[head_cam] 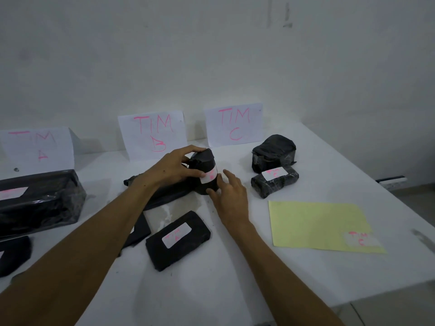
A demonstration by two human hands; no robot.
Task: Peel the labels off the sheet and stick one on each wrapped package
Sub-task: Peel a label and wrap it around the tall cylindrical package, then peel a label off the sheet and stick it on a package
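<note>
A black wrapped cylinder package [207, 162] stands upright at the table's middle. My left hand [175, 168] grips it from the left, fingers over its top and thumb on a white label [210, 177] stuck to its side. My right hand [229, 194] touches the cylinder's lower right with relaxed fingers beside that label. The yellow label sheet [315, 224] lies at the right with one white label [360, 238] left near its corner. A flat black package [188, 245] with a label lies in front.
Paper signs [153, 135] with pink writing lean on the wall. A large black package [40, 203] sits at the left. At the right rear, a labelled package [274, 182] lies before an unlabelled one [274, 150]. A long black package [162, 196] lies under my left forearm.
</note>
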